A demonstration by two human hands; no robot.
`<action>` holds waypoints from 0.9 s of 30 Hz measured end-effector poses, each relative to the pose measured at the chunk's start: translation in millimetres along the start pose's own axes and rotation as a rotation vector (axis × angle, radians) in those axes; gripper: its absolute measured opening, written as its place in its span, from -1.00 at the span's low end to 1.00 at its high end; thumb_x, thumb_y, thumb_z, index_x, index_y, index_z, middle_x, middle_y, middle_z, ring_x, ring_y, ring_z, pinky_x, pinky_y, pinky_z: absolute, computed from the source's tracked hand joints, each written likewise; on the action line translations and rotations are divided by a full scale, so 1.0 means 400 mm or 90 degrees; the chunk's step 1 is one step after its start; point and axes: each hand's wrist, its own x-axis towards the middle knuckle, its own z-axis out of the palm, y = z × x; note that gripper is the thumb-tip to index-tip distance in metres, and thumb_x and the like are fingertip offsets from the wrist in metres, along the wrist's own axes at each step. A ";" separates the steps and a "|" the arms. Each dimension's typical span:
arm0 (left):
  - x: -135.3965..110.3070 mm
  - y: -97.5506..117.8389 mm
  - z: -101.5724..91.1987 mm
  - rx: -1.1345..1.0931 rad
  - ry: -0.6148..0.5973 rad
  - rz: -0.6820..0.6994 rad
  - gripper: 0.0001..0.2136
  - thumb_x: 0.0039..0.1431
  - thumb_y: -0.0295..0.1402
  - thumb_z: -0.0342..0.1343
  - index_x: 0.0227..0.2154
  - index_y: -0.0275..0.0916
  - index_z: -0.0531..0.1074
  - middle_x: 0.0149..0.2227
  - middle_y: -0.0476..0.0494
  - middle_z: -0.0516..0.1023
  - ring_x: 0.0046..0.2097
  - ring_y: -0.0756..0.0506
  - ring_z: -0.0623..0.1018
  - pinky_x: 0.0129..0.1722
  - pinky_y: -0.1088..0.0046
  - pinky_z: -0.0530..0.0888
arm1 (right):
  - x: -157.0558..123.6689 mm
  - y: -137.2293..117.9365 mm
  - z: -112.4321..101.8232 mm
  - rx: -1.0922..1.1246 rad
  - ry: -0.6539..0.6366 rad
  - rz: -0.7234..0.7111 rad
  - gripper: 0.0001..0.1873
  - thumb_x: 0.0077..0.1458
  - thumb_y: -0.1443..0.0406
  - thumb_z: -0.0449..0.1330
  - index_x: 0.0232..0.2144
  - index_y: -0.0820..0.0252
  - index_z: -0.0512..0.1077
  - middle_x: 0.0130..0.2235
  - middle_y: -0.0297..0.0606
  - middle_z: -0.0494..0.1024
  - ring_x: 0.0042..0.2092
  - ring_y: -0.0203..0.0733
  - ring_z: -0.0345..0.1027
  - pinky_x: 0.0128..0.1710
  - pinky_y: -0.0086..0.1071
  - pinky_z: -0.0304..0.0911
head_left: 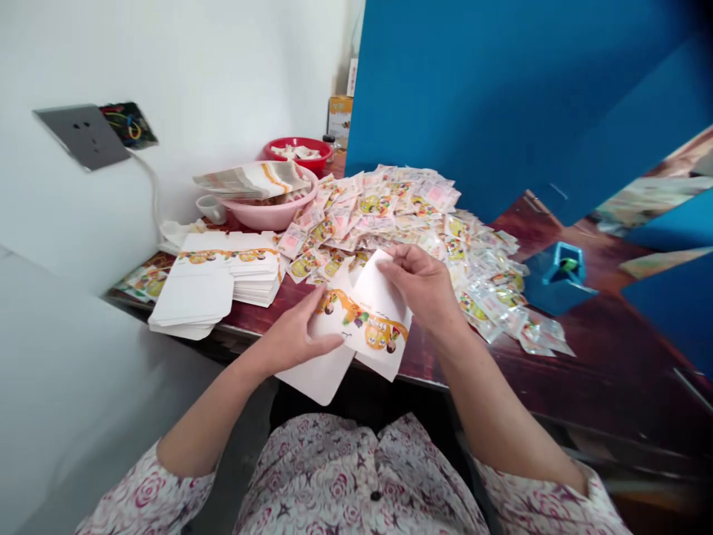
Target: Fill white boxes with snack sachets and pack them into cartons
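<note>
A white printed card (362, 316) with an orange band and cartoon fruit is between my hands at the table's front edge, its upper part bent up as a white flap. My right hand (420, 286) pinches that flap between thumb and fingers. My left hand (298, 331) grips the card's left side, thumb on the front, the other fingers partly hidden. A plain white panel (323, 375) hangs below the left hand, over the table's edge. Behind the card spreads a large heap of small clear packets (384, 204) with printed fruit faces.
To the left lie a stack of similar white cards (253, 286) and a few overlapping ones (192, 293). A pink basin (272, 215) holds folded printed sheets, near a white cup (210, 209) and a red basin (298, 143). A blue container (549, 286) stands right, before a blue panel (501, 96).
</note>
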 end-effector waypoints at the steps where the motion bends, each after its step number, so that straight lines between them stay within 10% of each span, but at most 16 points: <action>1: 0.005 0.023 0.005 -0.094 -0.054 -0.017 -0.10 0.05 0.00 0.23 0.37 -0.29 0.03 0.34 -0.42 0.23 0.30 -0.40 0.34 0.27 -0.07 0.31 | -0.009 -0.009 0.010 0.035 0.010 -0.016 -0.77 0.03 0.13 0.26 -0.30 0.11 0.44 -0.42 -0.39 0.48 -0.43 -0.30 0.32 -0.42 -0.39 0.28; 5: 0.024 0.101 0.029 -0.432 -0.223 -0.071 -0.37 0.09 0.01 0.22 0.13 -0.28 0.40 0.08 -0.36 0.56 0.03 -0.33 0.59 0.05 0.09 0.52 | -0.033 -0.046 0.068 -0.003 0.018 -0.116 -0.79 0.13 0.13 0.21 -0.22 0.06 0.51 -0.31 -0.34 0.55 -0.29 -0.24 0.41 -0.26 -0.32 0.37; 9: 0.029 0.098 0.038 -0.501 -0.139 -0.149 -0.60 0.08 -0.11 0.29 -0.09 -0.27 0.55 -0.06 -0.28 0.64 -0.08 -0.24 0.63 0.02 0.15 0.52 | -0.037 -0.048 0.050 -0.090 0.032 -0.205 -0.68 0.21 0.18 0.12 -0.03 0.01 0.51 -0.17 -0.29 0.58 -0.14 -0.18 0.44 -0.08 -0.23 0.39; 13: 0.013 0.069 0.019 -0.561 -0.085 -0.165 -0.54 0.12 -0.10 0.28 0.01 -0.26 0.51 -0.05 -0.28 0.64 -0.08 -0.23 0.64 -0.04 0.20 0.56 | -0.047 -0.024 -0.026 -0.165 0.142 -0.163 -0.64 0.27 0.12 0.05 0.01 0.04 0.50 -0.23 -0.25 0.57 -0.24 -0.18 0.43 -0.22 -0.26 0.38; 20: -0.006 0.099 0.002 -0.541 -0.068 -0.105 -0.37 0.24 0.08 0.08 0.22 -0.23 0.33 0.02 -0.31 0.60 0.04 -0.30 0.60 0.01 0.17 0.57 | -0.070 -0.028 -0.030 -0.027 -0.110 0.008 -0.52 0.22 -0.01 0.14 -0.61 0.15 0.27 -0.64 -0.44 0.28 -0.55 -0.38 0.13 -0.50 -0.42 0.14; 27: 0.038 0.091 -0.003 -0.486 0.120 0.063 -0.29 0.29 0.16 -0.11 0.39 -0.03 -0.04 0.28 -0.21 0.36 0.30 -0.33 0.36 0.28 0.03 0.34 | -0.062 -0.085 -0.039 -0.086 -0.009 -0.188 -0.72 0.21 0.11 0.20 -0.49 0.09 0.40 -0.11 -0.30 0.54 -0.02 -0.16 0.41 0.00 -0.18 0.38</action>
